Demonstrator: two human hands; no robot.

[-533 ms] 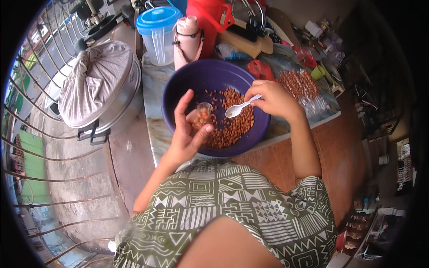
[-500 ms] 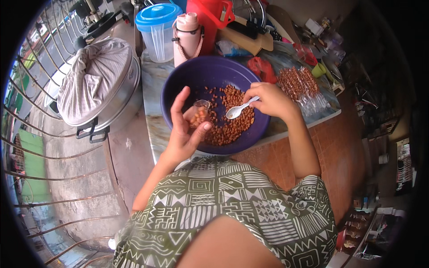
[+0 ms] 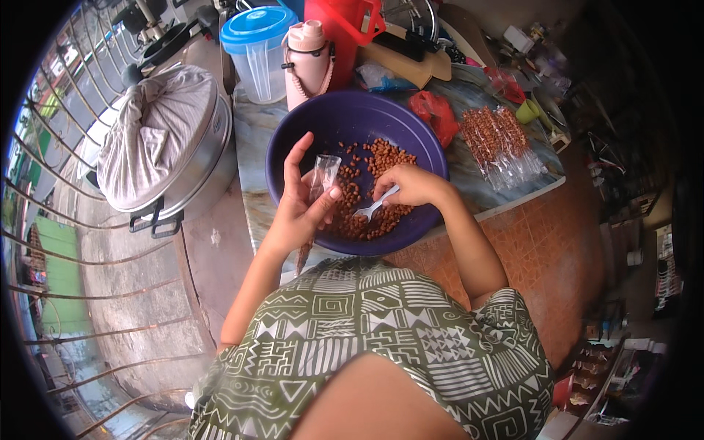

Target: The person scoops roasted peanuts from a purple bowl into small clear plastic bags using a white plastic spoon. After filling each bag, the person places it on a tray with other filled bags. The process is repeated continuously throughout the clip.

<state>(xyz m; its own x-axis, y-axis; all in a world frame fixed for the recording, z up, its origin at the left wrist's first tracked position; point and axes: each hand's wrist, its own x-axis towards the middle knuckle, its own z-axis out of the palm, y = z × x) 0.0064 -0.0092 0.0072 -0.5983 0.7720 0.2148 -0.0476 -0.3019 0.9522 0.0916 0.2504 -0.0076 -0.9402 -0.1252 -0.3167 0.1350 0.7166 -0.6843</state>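
half hemmed by pink bottle (image 3: 307, 67) (red bag (image 3: 437, 116) beside), pinching spoon (image 3: 384, 201) in right hand (image 3: 413, 183) over purple bowl (image 3: 381, 111) of brown nuts (image 3: 389, 155), loosely clasping part-filled sleeve (image 3: 325, 169) in left hand (image 3: 296, 214).

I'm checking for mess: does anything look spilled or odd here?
Nothing stands out: the loose nuts lie inside the purple basin, no spill shows on the table, and the filled packets lie together.
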